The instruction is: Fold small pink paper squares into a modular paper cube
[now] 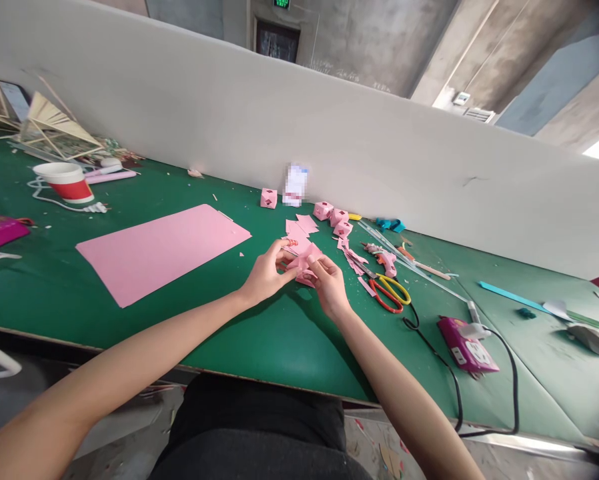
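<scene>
Between my two hands is a folded piece of pink paper (307, 259), raised a little over the green table. My left hand (269, 272) pinches it from the left, with thumb and fingers closed on its edge. From the right, my right hand (329, 283) grips the same piece with thumb and fingertips. Just beyond the hands lie several loose pink paper squares (302, 225). Finished-looking pink paper cubes with dark cutouts stand farther back: one cube (268, 198) alone, others (339, 217) grouped to the right.
A large pink sheet (164, 253) lies left. Scissors (389, 293), a pink glue gun (385, 260) and clear sticks (414, 263) are right, near a magenta power box (467, 347) with a black cable. A paper cup (64, 181) stands left; a white partition (229, 120) rises behind.
</scene>
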`<state>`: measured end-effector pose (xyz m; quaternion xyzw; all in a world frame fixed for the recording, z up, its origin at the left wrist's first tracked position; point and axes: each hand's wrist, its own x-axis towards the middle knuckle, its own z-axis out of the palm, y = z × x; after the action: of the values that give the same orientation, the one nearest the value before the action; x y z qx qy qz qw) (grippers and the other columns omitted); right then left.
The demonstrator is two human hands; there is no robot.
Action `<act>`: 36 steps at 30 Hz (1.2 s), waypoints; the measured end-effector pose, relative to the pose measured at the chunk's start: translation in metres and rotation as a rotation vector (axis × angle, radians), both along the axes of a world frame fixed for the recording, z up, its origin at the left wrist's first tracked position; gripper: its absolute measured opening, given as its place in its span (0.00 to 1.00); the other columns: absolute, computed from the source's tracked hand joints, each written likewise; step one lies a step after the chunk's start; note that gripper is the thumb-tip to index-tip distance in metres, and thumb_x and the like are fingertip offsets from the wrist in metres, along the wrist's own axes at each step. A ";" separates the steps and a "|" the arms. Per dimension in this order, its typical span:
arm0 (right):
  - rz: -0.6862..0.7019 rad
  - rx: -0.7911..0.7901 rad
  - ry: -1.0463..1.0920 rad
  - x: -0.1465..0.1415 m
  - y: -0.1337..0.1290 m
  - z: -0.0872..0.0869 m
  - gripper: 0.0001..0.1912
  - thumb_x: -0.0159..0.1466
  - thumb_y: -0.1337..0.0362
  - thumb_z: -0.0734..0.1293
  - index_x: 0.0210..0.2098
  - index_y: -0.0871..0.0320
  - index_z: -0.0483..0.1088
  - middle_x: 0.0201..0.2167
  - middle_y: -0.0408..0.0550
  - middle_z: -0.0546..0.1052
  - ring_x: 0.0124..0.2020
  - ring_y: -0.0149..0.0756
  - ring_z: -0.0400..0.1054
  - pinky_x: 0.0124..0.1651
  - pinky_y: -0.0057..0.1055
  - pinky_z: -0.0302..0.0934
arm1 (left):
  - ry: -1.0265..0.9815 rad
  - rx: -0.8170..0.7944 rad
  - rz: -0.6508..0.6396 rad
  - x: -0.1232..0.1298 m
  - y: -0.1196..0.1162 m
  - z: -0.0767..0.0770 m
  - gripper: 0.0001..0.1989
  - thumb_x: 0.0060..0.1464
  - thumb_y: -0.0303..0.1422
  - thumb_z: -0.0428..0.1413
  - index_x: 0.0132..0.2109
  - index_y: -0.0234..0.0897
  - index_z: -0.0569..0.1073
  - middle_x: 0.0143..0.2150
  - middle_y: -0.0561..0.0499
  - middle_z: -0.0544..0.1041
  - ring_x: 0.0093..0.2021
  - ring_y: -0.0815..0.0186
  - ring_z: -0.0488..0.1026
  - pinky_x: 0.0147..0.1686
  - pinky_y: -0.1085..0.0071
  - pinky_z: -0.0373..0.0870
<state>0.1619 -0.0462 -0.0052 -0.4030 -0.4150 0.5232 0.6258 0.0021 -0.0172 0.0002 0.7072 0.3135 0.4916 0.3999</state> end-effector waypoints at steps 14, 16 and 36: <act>-0.039 0.006 -0.039 0.002 -0.001 -0.001 0.17 0.54 0.48 0.78 0.34 0.53 0.78 0.32 0.43 0.79 0.32 0.31 0.72 0.37 0.29 0.69 | -0.058 0.011 0.139 -0.003 0.003 0.001 0.24 0.57 0.39 0.62 0.56 0.37 0.66 0.38 0.49 0.80 0.41 0.61 0.79 0.41 0.66 0.75; -0.037 0.001 -0.034 0.002 -0.001 -0.001 0.18 0.54 0.48 0.78 0.34 0.53 0.78 0.32 0.44 0.79 0.31 0.32 0.72 0.37 0.29 0.69 | -0.060 0.015 0.145 -0.003 0.002 0.002 0.23 0.57 0.39 0.63 0.55 0.37 0.67 0.37 0.49 0.80 0.40 0.62 0.79 0.41 0.66 0.76; -0.077 0.014 -0.076 0.001 -0.001 -0.001 0.18 0.54 0.47 0.78 0.35 0.53 0.80 0.36 0.46 0.81 0.34 0.34 0.73 0.39 0.30 0.70 | -0.078 0.019 0.135 -0.004 0.001 0.001 0.22 0.56 0.38 0.63 0.54 0.39 0.67 0.40 0.48 0.81 0.43 0.61 0.80 0.42 0.65 0.77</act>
<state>0.1631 -0.0470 -0.0060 -0.4337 -0.4262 0.4802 0.6322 -0.0016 -0.0158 0.0015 0.6688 0.3399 0.5474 0.3709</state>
